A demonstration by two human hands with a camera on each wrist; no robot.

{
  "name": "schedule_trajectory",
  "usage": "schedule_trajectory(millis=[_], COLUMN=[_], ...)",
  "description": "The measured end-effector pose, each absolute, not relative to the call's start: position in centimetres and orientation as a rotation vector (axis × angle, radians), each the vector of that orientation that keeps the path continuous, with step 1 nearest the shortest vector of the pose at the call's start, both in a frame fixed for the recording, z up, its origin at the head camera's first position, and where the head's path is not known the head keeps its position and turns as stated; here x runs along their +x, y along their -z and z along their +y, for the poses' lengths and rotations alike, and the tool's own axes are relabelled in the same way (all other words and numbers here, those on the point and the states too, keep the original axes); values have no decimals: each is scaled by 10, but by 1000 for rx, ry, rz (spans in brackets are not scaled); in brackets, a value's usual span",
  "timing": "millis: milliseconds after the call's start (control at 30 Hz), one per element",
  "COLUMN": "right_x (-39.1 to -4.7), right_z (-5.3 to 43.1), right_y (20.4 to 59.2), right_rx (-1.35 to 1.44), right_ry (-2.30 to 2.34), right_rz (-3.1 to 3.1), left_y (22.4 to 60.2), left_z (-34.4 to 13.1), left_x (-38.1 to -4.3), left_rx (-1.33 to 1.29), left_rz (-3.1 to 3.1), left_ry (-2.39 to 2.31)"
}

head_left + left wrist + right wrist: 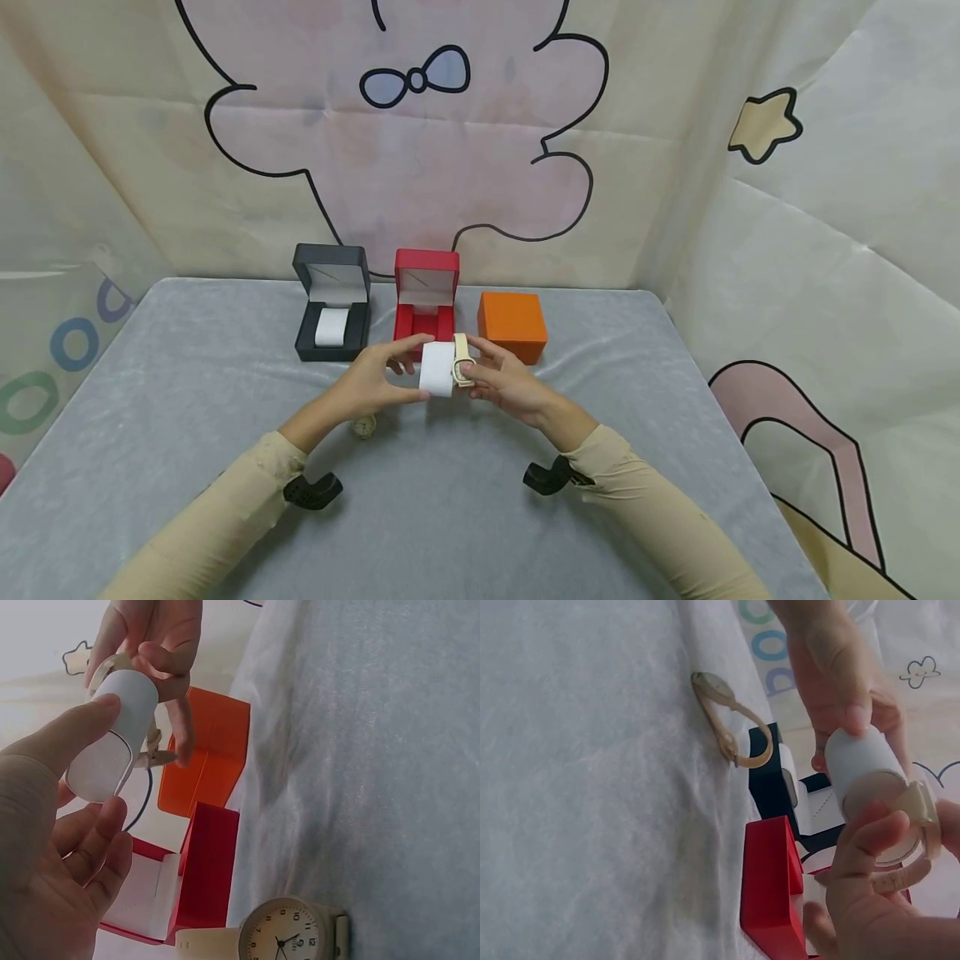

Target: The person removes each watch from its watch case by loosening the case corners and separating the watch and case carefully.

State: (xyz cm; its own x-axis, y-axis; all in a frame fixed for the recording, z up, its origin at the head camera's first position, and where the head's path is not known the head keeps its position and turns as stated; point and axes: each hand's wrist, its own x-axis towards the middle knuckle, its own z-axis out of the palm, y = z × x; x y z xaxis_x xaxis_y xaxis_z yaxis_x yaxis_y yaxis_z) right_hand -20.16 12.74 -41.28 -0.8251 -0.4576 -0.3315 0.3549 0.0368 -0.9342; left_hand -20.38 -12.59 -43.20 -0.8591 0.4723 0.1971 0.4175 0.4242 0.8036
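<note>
My left hand point(375, 379) grips a white watch cushion point(437, 369) by its ends, thumb on one side and fingers on the other. In my right hand point(510, 385) is a cream wristwatch point(461, 362), its strap looped at the right end of the cushion. The right wrist view shows the strap point(922, 814) partly around that end, with the right fingers pinching it. A second cream watch point(281, 934) lies on the table below the left hand. Behind the hands stands an open red watch box point(427, 262), its front partly hidden by the hands.
An open black watch box point(331, 262) with a white cushion point(332, 327) in it stands at the back left. To the right of the red box is a closed orange box point(513, 325). All stand on a grey cloth-covered table point(450, 517), with a printed curtain point(660, 125) behind.
</note>
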Motion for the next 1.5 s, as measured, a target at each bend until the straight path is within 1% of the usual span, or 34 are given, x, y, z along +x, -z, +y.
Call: schedule_trajectory(millis=[433,800,1100,1333,1500], right_x=[-200,-201,-203,-203,-202], right_z=[128,127,127,130,132], right_y=[414,424,425,425,426], right_rx=[-94,-87,-78,-142,-219], right_ry=[1812,2043,2044,2051,1974], right_rz=[1850,1942,2005,1993,2068], left_y=[429,431,432,432,432], left_z=[-125,-130,-134,-135,-136], left_x=[-203,-204,-206,-207,-209], left_rx=[826,783,756,739,729], left_rz=[2607,2628,2630,2640,2644], left_ry=[-1447,-1472,-1456,-1436,-1437])
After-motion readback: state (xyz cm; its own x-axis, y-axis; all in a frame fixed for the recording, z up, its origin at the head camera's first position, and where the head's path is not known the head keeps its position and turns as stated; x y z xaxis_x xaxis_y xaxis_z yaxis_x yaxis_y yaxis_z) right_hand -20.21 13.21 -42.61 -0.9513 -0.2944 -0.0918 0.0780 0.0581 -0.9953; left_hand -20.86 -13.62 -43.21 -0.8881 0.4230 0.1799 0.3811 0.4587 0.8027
